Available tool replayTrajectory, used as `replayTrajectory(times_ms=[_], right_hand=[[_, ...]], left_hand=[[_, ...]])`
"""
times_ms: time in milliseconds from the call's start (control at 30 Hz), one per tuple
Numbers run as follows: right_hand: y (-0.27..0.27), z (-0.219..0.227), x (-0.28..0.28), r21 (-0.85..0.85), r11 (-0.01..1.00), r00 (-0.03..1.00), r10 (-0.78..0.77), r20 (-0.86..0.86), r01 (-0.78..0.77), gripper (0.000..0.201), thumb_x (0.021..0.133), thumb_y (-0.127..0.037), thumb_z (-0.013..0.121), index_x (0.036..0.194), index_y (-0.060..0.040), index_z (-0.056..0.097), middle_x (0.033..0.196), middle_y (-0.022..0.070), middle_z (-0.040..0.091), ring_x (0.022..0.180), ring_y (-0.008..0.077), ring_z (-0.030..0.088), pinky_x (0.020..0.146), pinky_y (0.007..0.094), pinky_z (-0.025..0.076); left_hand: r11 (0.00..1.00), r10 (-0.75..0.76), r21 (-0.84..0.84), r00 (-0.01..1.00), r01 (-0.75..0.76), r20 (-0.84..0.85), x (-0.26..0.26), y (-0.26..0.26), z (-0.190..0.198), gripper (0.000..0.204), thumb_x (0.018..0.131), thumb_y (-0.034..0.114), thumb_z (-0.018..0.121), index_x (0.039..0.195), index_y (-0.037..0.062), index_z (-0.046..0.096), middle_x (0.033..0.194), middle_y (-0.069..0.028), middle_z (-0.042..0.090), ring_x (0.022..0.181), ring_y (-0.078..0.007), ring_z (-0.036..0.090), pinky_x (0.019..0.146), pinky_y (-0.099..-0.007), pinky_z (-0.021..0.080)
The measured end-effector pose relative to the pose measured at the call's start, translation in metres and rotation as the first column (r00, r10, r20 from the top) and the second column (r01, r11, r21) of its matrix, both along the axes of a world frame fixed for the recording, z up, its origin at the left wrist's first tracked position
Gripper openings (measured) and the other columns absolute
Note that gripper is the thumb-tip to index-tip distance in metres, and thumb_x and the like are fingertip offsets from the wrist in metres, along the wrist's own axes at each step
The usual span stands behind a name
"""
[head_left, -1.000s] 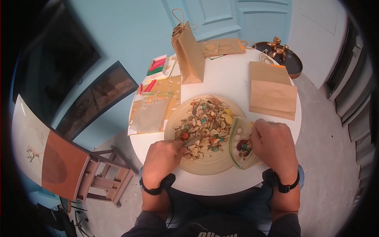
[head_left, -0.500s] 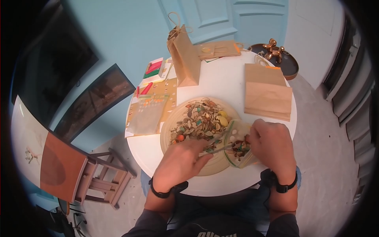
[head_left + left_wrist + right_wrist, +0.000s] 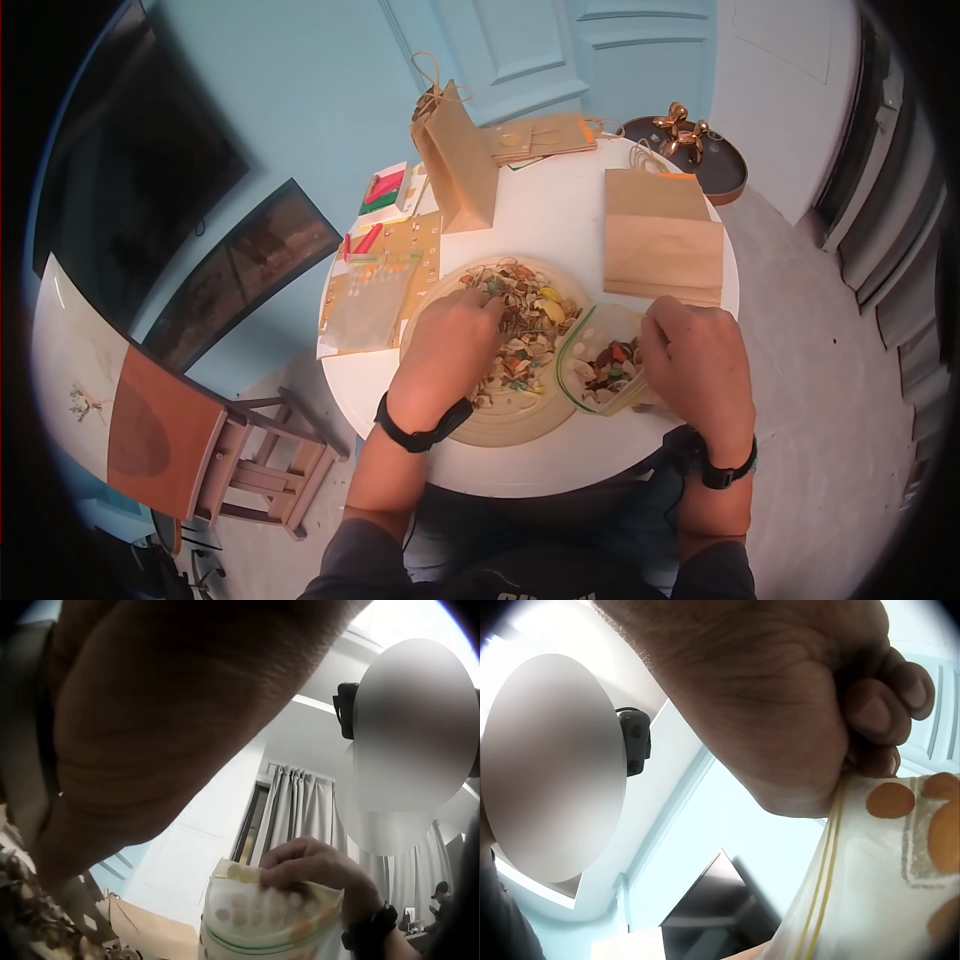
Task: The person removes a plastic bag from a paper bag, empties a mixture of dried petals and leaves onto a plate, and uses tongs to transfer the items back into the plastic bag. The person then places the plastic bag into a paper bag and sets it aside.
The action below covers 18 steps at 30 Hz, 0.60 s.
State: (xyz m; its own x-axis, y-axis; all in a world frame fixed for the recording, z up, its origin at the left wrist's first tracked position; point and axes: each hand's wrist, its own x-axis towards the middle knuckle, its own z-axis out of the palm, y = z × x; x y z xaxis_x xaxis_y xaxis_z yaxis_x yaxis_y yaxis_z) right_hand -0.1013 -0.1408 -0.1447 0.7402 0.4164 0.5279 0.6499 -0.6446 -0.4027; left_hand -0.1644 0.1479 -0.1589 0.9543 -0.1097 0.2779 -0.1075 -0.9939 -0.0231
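1. Zip bag [image 3: 606,333] is seen right of centre in head view, overlapping the right rim of the round plate [image 3: 505,432]; whether the two are touching can't be told
2. Bag's green zip edge is turned left, i.e. twd the dried petal mix [image 3: 525,350]; coloured bits [image 3: 612,366] can be seen in the bag
3. Bag is pinched near its rim by the R hand [image 3: 700,368], w/ fingers curled in; in head view it's gripped from the right side
4. L hand [image 3: 450,345] is placed over the left part of the mix, well left of the bag; its fingertips are hidden, so how far they're parted, or if anything's held, can't be told
5. Key relation, as judged: L hand and bag mouth are separated by a strip of mix, the mouth being set right and a bit lower in frame; zip edge is run approx top to bottom, so across that line
6. Mix is nearer the L hand, bag nearer the R hand
7. Flat paper bag [image 3: 663,240] is laid on the worktop [image 3: 550,215], upper right of zip bag
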Motion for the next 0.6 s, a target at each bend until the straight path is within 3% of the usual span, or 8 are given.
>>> replayTrajectory(times_ms=[133,333,533,600], right_hand=[[-0.003,0.002,0.000,0.013,1.000,1.000,-0.001,-0.004,0.001,0.021,0.098,-0.008,0.074,0.080,0.0005,0.068,0.069,0.0225,0.069,0.065,0.0431,0.070,0.066,0.0509,0.057],[-0.005,0.001,0.003,0.024,1.000,1.000,-0.019,-0.009,0.019,0.020,0.097,-0.009,0.075,0.081,0.0009,0.071,0.070,0.0228,0.070,0.066,0.0440,0.071,0.066,0.0512,0.058],[-0.004,0.004,0.002,0.027,0.999,0.999,-0.022,-0.032,0.023,0.020,0.096,-0.009,0.075,0.080,0.0013,0.071,0.072,0.0241,0.071,0.068,0.0450,0.072,0.067,0.0512,0.059],[-0.004,0.003,0.002,0.031,0.999,0.999,-0.017,-0.029,0.018,0.020,0.096,-0.009,0.075,0.080,0.0014,0.071,0.072,0.0242,0.071,0.068,0.0452,0.072,0.067,0.0515,0.059]], left_hand=[[0.998,-0.030,0.052,0.998,0.033,-0.046,0.016,0.003,-0.002,0.024,0.092,0.019,0.087,0.106,0.0010,0.079,0.101,-0.0193,0.076,0.097,-0.0433,0.076,0.088,-0.0525,0.062],[0.997,0.000,-0.076,0.959,-0.023,-0.284,0.028,0.011,-0.001,0.025,0.097,0.024,0.084,0.102,-0.0003,0.080,0.094,-0.0240,0.078,0.094,-0.0470,0.076,0.087,-0.0556,0.061],[0.994,-0.043,-0.106,0.947,0.009,-0.317,0.008,0.025,-0.006,0.022,0.102,0.023,0.080,0.106,0.0012,0.081,0.091,-0.0252,0.077,0.093,-0.0481,0.075,0.083,-0.0565,0.058],[0.981,-0.028,-0.190,0.960,-0.026,-0.278,-0.008,0.026,0.000,0.023,0.103,0.024,0.080,0.107,0.0010,0.080,0.091,-0.0255,0.076,0.092,-0.0479,0.075,0.082,-0.0563,0.057]])
